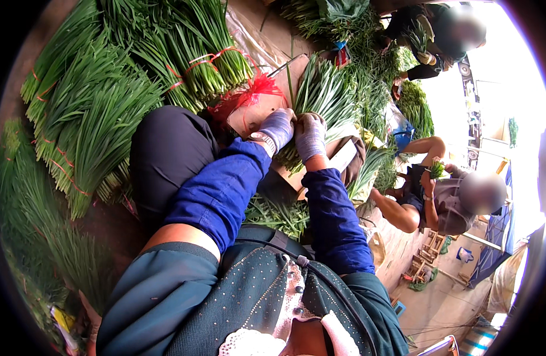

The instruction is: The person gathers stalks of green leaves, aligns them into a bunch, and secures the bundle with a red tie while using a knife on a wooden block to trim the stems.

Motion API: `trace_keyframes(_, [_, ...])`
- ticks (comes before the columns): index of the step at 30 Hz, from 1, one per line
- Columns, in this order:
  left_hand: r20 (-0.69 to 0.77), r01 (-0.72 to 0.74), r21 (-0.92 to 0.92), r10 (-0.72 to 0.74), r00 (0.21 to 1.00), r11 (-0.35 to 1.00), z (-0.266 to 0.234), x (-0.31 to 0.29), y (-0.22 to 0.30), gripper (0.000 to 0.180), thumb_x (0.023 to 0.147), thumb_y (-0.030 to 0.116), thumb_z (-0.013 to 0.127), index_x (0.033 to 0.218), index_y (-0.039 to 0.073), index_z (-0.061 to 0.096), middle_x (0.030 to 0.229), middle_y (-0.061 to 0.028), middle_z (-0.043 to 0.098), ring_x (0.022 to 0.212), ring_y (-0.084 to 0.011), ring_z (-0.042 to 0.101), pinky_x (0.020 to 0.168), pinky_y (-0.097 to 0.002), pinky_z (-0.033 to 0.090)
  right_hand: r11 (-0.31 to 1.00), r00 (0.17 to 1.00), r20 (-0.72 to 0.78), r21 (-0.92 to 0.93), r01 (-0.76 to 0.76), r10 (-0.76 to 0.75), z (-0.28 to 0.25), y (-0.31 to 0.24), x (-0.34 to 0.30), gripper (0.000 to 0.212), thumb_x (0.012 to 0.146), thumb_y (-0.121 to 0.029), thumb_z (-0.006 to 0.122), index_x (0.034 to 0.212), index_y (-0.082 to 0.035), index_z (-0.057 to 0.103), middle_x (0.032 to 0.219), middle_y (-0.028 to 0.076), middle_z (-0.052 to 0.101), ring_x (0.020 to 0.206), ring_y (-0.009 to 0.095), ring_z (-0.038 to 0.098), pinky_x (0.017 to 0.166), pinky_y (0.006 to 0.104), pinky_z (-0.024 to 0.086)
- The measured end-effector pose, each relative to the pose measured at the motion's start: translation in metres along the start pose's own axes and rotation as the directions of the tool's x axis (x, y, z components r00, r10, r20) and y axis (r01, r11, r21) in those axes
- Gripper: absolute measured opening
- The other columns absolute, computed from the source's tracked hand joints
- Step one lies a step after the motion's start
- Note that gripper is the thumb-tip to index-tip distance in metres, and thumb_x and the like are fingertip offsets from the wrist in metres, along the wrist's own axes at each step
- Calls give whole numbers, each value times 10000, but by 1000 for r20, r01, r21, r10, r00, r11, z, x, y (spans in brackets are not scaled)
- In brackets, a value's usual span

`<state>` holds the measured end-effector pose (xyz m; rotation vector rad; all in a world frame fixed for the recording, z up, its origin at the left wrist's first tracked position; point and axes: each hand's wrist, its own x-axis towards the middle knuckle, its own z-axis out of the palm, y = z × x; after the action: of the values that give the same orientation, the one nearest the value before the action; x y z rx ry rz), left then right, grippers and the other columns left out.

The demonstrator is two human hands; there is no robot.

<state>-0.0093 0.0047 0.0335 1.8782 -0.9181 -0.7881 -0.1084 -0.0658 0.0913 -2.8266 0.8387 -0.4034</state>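
My left hand and my right hand, both in pale purple knit gloves, meet fingertip to fingertip in front of me. Both sets of fingers are closed; what they pinch is too small to make out. A thin green blade rises just beyond the left fingertips. Right behind my right hand lies a loose pile of garlic chives, leaves pointing away and pale stems nearer. Beside my left hand, a tangle of red plastic ties rests on a wooden board.
Tied chive bundles with red bands cover the left side. More bundles lie ahead. My bent knee is at left. At right, one person sits holding greens; another person works farther off. Small wooden stools stand at lower right.
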Motion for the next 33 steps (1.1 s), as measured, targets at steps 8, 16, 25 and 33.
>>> trace_keyframes(8, [-58,20,33,-18,998,999,-2,-5,7,114,833,100,573,905,73,657,952,-218,674,929,-394,647,837,-465,519,976,997,-4,205,77,-78,-18,8,1,95,692,-94,709,763,-50,664,1039,147,638,1074,381,553,1013,458,400])
trace_keyframes(16, [-80,1,-183,-16,997,983,8,-5,-14,107,841,72,610,924,70,677,909,-171,698,900,-342,673,816,-413,533,1000,997,-72,-11,-9,8,3,0,-3,106,701,-95,665,796,-47,661,1110,151,619,1131,409,513,996,478,416])
trace_keyframes(25, [-5,13,-271,-15,1000,963,22,8,-34,139,850,20,652,985,38,677,890,-78,717,837,-135,670,793,-287,532,998,995,-86,-41,-54,51,7,-4,-2,113,712,-117,664,799,-47,646,1130,144,619,1167,403,502,1009,479,407])
trace_keyframes(33, [-22,41,-369,-53,998,928,14,1,-29,153,825,37,640,966,55,696,901,-117,724,843,-209,699,801,-327,541,997,978,-199,-36,-70,62,12,-8,-6,128,718,-97,664,834,-53,635,1139,140,611,1163,403,508,1015,478,400])
